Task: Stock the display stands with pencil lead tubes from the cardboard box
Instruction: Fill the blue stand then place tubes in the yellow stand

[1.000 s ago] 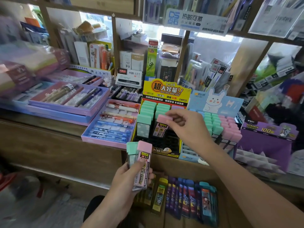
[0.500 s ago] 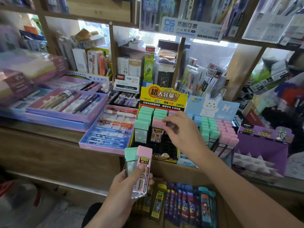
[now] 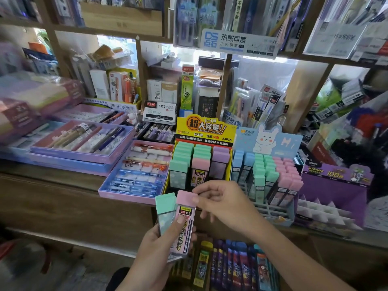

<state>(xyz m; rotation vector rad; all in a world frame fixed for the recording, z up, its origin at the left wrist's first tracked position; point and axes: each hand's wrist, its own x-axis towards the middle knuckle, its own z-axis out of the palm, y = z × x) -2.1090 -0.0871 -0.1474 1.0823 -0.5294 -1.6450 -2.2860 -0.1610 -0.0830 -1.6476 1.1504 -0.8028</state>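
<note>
leaving the stand point(image 3: 204, 131), right hand point(image 3: 226, 201) now pinches the pink tube point(image 3: 185, 208) left hand point(image 3: 155, 255) grips.

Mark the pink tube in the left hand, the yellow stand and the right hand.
pink tube point(image 3: 188, 232): head view, on its printed label.
yellow stand point(image 3: 204, 129): head view, on its header card.
right hand point(image 3: 226, 203): head view, on the middle of the hand.

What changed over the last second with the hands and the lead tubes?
The right hand left a pink tube in the yellow stand, drew back and now pinches the cap of the next pink tube. The left hand still holds the bundle.
</note>
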